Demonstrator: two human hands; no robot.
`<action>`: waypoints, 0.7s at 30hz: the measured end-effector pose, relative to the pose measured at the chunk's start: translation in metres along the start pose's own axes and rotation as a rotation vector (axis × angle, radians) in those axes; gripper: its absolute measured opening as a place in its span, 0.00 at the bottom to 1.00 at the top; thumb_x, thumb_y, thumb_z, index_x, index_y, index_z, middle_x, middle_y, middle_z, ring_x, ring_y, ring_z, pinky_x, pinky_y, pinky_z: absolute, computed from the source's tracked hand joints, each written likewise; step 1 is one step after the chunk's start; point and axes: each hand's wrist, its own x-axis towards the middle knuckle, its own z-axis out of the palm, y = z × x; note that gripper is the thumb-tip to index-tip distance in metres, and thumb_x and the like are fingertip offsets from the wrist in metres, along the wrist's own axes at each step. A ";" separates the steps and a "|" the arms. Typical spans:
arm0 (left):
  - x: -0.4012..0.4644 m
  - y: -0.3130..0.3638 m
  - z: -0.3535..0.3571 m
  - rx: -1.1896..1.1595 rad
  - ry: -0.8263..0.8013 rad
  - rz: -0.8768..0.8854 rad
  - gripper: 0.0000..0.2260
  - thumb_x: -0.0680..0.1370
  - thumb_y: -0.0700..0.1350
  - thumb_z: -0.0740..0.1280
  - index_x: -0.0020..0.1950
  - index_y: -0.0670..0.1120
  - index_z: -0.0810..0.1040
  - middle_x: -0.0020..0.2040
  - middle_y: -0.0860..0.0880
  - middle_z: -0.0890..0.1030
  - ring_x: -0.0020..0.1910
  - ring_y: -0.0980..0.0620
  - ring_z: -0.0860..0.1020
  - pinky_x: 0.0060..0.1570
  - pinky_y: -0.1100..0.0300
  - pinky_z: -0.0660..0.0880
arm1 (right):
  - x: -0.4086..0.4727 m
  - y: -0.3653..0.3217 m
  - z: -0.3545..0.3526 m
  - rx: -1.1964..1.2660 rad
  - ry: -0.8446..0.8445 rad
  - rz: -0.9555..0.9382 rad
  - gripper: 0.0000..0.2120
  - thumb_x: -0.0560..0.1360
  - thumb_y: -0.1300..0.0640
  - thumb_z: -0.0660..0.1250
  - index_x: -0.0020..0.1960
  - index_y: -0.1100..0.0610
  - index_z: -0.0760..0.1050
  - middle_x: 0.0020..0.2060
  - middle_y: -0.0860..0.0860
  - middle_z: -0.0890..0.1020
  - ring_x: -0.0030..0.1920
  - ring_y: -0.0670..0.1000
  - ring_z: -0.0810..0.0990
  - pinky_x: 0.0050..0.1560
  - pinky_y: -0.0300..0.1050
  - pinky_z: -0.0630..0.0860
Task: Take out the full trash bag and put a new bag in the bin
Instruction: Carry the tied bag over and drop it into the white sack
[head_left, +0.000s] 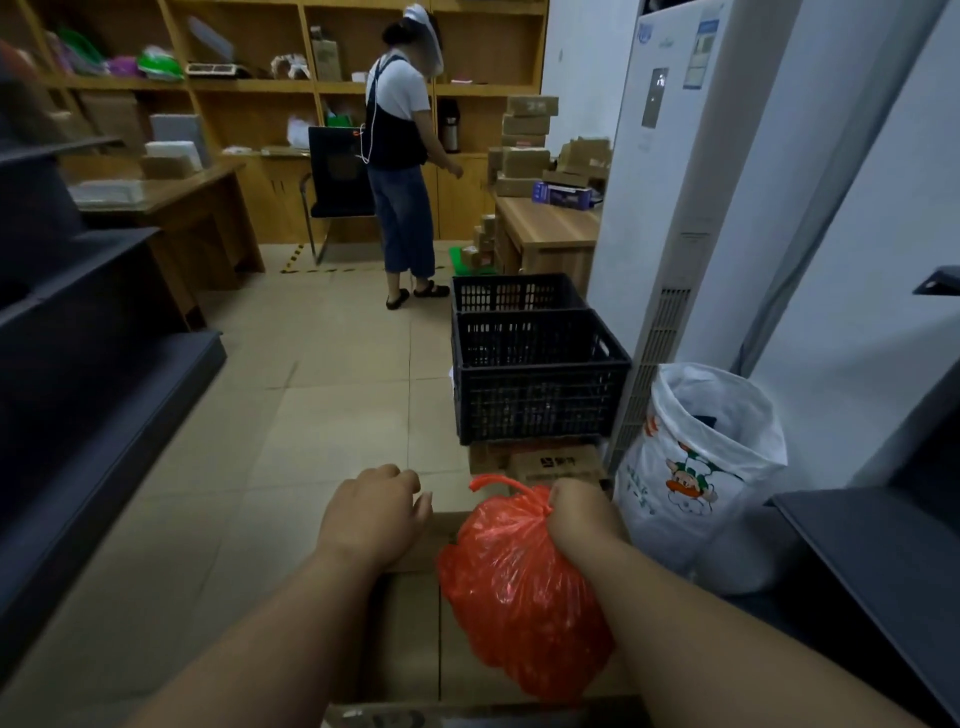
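Right hand (576, 512) clutches the knotted red bag (519, 587) beside stacked crates (535, 374) (left hand (376, 512) loosely curled, empty).

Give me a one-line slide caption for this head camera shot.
Right hand grips the tied red trash bag at its knot, left hand free, beside a white-lined bin.

A full, crinkled orange plastic trash bag (519, 587), its neck tied into a knot with a loop sticking up, is resting on flattened brown cardboard. Just to its right, a white plastic bag with a cartoon print (696, 478) is lining a round bin, its mouth standing open.
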 end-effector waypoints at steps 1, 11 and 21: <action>0.015 0.002 0.001 0.005 -0.004 0.002 0.17 0.78 0.54 0.54 0.59 0.48 0.75 0.56 0.48 0.78 0.56 0.47 0.75 0.53 0.54 0.71 | 0.014 -0.002 -0.002 -0.007 -0.020 0.009 0.14 0.75 0.66 0.57 0.56 0.59 0.78 0.54 0.57 0.79 0.46 0.55 0.74 0.46 0.42 0.70; 0.137 0.042 -0.013 -0.010 0.047 0.151 0.17 0.79 0.54 0.54 0.58 0.47 0.75 0.54 0.47 0.79 0.53 0.46 0.76 0.51 0.52 0.73 | 0.108 -0.002 -0.059 -0.105 -0.150 0.122 0.16 0.76 0.61 0.59 0.63 0.60 0.74 0.60 0.57 0.76 0.59 0.60 0.75 0.56 0.51 0.73; 0.227 0.145 -0.034 -0.074 0.091 0.609 0.15 0.79 0.54 0.54 0.53 0.48 0.76 0.51 0.48 0.77 0.49 0.47 0.76 0.48 0.52 0.75 | 0.093 0.056 -0.129 -0.007 0.246 0.424 0.20 0.76 0.54 0.59 0.68 0.54 0.68 0.67 0.55 0.70 0.66 0.59 0.69 0.65 0.54 0.69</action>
